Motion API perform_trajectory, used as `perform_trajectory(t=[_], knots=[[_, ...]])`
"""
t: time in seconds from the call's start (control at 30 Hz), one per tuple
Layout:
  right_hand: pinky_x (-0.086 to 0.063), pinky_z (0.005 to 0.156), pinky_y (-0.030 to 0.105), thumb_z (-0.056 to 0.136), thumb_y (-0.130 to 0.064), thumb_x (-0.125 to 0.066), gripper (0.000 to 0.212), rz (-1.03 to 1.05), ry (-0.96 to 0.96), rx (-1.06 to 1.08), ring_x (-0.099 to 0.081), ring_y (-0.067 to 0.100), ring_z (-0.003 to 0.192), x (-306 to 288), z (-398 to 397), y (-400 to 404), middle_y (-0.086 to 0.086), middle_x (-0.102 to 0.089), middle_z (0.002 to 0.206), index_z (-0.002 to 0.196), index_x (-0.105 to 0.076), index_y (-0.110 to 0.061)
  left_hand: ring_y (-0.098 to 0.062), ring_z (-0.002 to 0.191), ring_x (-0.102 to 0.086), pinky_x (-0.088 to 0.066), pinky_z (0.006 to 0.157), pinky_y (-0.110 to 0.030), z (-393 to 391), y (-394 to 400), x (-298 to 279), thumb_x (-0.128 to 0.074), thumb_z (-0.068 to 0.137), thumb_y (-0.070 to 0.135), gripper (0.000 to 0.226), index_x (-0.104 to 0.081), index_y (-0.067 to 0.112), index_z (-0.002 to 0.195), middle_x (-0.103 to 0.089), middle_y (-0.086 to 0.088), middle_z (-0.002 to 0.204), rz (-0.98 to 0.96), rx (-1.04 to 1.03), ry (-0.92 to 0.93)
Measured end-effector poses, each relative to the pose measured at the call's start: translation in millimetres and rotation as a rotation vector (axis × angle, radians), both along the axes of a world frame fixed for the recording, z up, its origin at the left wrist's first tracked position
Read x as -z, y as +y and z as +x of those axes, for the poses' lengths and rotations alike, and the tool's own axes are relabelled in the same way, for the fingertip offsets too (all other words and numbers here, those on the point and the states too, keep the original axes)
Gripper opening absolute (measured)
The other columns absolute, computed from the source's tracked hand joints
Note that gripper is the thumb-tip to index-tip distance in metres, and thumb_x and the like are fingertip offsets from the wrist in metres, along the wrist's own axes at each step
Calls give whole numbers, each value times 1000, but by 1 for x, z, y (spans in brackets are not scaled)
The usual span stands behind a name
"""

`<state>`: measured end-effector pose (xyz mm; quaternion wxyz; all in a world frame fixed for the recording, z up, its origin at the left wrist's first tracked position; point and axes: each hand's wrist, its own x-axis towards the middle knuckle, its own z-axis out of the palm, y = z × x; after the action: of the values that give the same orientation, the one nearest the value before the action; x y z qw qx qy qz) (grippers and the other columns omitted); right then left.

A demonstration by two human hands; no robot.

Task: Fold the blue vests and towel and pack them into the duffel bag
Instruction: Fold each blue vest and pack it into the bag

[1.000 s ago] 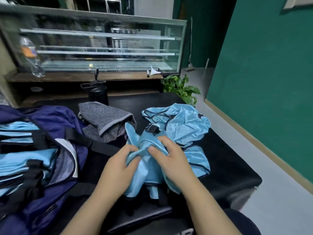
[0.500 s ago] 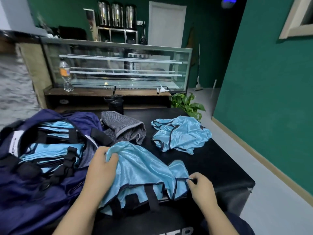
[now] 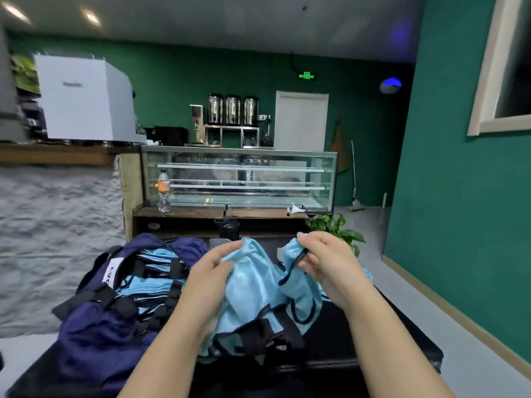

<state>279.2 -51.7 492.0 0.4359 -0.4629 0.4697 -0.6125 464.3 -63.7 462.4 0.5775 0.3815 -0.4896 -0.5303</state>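
Green walls and a glass display case (image 3: 238,179) fill the upper frame; below lies the black counter (image 3: 339,326) I am working at. At centre, my left hand (image 3: 207,282) grips a light-blue vest (image 3: 253,291) by its upper edge, while my right hand (image 3: 324,259) pinches the vest's dark trim, so the vest is lifted off the counter. At lower left, the navy duffel bag (image 3: 94,334) stands open, with folded blue vests (image 3: 149,285) inside it.

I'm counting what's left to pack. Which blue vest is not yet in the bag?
The blue vest held up between the left hand and right hand; the other vests lie folded inside the navy duffel bag.
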Motion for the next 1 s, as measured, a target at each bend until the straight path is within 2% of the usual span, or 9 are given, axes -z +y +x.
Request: perform_trajectory(t=[0.1,0.17,0.33,0.4,0.53,0.63,0.8,0.9,1.0], knots=[[-55,66,22,92,-16,-62,14,-89,-31,-94,-63,13,70,-25,17,17,8,-68,77,83,-63,-6,-20,92,-67,-51,79,-37,-15,23,-17,-65,89,19,13,-70,22,101,-72,-4,101,-86,175,-52],[-54,62,21,91,-13,-62,11,-125,-49,-127,-63,13,65,-35,27,26,10,-66,77,84,-61,-4,-14,93,-67,-54,83,-38,-23,30,-24,-72,84,16,21,-64,16,103,-69,-1,102,-157,172,-85],[-54,63,19,92,-7,-58,6,-197,-41,-262,-63,10,64,-51,38,40,9,-67,82,93,-62,-2,-5,57,-58,-46,53,-19,-31,34,-47,-62,89,5,9,-57,10,95,-68,0,74,-385,-70,-183],[-53,69,21,93,-8,-57,10,-209,7,-273,-64,11,72,-55,36,41,6,-71,89,95,-66,-8,-6,52,-57,-47,48,-19,-29,34,-54,-58,92,9,3,-61,10,93,-67,-1,70,-362,-104,-160],[-49,67,17,90,-13,-62,12,-205,314,-143,-64,3,76,-58,29,44,-7,-74,89,93,-69,-22,-9,42,-44,-34,38,-20,-22,34,-61,-50,96,16,25,-65,13,76,-55,-1,55,-192,-73,-35],[-41,52,18,89,-18,-65,8,-165,408,-65,-53,8,53,-54,27,49,-3,-64,65,83,-67,-13,-13,48,-44,-35,47,-22,-15,39,-69,-55,93,19,38,-62,19,56,-51,-2,57,-134,-9,77],[-51,53,23,90,-52,-53,47,-20,316,-225,-65,17,57,-54,40,58,4,-66,65,104,-63,-8,-21,58,-52,-44,55,-29,-14,46,-76,-63,89,18,20,-63,6,74,-58,-12,66,-213,33,171],[-53,55,25,89,-52,-54,42,-10,309,-258,-65,18,56,-56,46,64,7,-67,66,100,-63,-13,-20,58,-54,-45,54,-30,-18,48,-75,-63,90,20,19,-64,8,75,-60,-9,65,-218,-12,144],[-40,45,19,93,-48,-53,36,34,419,-241,-59,15,47,-54,45,70,2,-62,55,91,-58,-12,-23,61,-50,-42,59,-36,-19,47,-69,-61,92,27,23,-59,16,72,-54,-9,64,-200,-93,120]])
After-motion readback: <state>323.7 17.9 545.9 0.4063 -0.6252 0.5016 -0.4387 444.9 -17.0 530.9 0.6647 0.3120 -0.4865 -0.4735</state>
